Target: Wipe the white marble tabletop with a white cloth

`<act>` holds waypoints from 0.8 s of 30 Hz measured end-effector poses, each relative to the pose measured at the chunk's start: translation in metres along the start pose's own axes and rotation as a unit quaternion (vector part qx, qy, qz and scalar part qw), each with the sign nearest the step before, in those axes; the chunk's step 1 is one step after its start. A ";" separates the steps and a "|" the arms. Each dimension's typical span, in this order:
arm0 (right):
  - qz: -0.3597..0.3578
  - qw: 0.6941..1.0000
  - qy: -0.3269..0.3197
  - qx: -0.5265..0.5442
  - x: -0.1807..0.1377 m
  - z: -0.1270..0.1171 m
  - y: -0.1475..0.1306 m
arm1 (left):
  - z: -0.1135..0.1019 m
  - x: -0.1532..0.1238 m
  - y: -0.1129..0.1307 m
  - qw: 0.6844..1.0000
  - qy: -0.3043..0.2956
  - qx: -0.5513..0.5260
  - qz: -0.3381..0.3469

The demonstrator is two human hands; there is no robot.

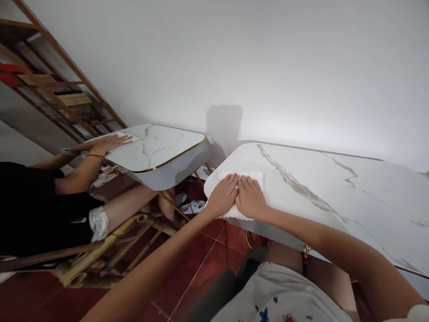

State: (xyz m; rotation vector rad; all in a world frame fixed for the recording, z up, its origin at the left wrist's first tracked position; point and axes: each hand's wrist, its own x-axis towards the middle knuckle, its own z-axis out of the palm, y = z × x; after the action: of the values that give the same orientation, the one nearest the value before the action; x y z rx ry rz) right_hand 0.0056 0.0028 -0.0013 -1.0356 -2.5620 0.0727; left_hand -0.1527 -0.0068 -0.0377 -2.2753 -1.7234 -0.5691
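My left hand [222, 195] lies flat, fingers stretched out, on a white cloth [256, 177] with a wavy lower edge. Right beside it, my right hand [250, 197] presses flat on the same cloth, its fingers extended and the two hands touching. Under them is the left end of a white marble-patterned table [335, 188] with grey-brown veins. Part of the cloth hangs over the table's near edge. Neither hand is closed around anything.
To the left, a co-worker on a bamboo chair [110, 250] rests both hands [112, 142] on a white cloth on a second marbled table [161, 147]. A gap separates the tables. Grey clogs [193, 206] lie on red tiles; a wooden shelf [67, 85] leans at far left.
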 end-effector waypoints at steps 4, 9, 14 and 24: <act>-0.001 1.000 0.005 -0.004 -0.002 -0.001 -0.006 | -0.005 -0.002 -0.002 1.000 -0.008 -0.019 -0.012; 0.001 1.000 0.015 0.000 0.020 0.010 -0.024 | -0.014 0.001 -0.036 0.997 -0.040 -0.057 -0.035; -0.001 1.000 0.017 0.017 0.058 0.025 -0.035 | -0.013 0.008 -0.078 0.997 -0.033 -0.058 -0.043; -0.032 0.998 0.015 0.044 0.132 0.044 -0.008 | 0.018 0.045 -0.141 1.000 -0.011 0.003 -0.005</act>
State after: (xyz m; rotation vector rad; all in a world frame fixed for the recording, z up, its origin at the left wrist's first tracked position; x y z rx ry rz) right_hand -0.1023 0.0908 0.0023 -0.9142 -2.5380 0.1504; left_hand -0.2740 0.0795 -0.0410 -2.2769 -1.7458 -0.5427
